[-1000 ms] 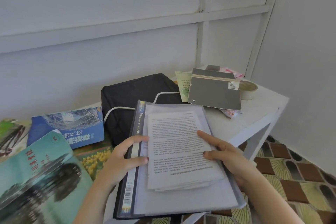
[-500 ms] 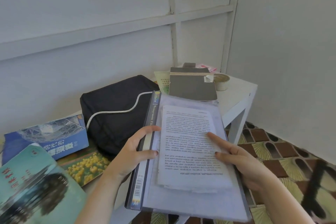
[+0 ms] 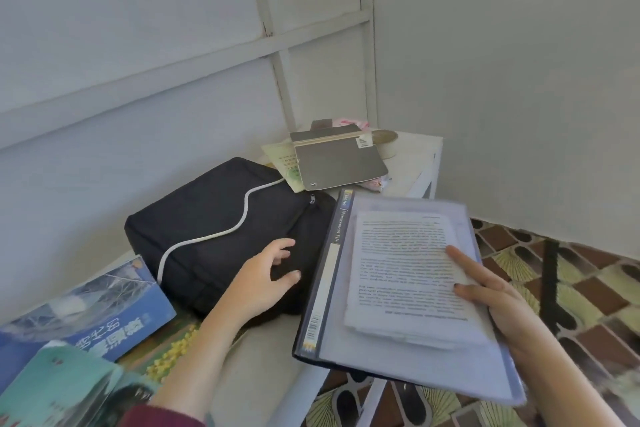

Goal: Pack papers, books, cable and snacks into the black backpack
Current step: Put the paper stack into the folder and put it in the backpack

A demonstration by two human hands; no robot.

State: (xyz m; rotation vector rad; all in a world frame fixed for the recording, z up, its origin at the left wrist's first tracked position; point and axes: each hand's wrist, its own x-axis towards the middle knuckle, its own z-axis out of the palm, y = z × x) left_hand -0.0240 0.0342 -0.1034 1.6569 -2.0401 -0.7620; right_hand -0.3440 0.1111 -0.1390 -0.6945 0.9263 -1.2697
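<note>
The black backpack [image 3: 214, 229] lies flat on the white table [image 3: 408, 170], a white cable [image 3: 221, 232] draped across it. My left hand [image 3: 263, 277] rests on the backpack's near right corner, fingers spread. My right hand [image 3: 491, 295] grips a dark-spined clear folder [image 3: 408, 367] with a stack of printed papers [image 3: 401, 270] on top, thumb pressing the papers, held over the table's front right edge. A blue book [image 3: 104, 315], a teal book [image 3: 62, 388] and a yellow-flowered book [image 3: 173, 350] lie at left.
A grey notebook [image 3: 339, 163] lies at the table's back over a green card [image 3: 284, 163] and pink snack packets [image 3: 374, 182]. A tape roll [image 3: 386, 142] sits behind it. White walls close the back and right. Patterned tiled floor [image 3: 571, 288] at right.
My left hand has let go of the folder's spine and moved left onto the backpack. My right hand alone holds the folder and papers, shifted to the right.
</note>
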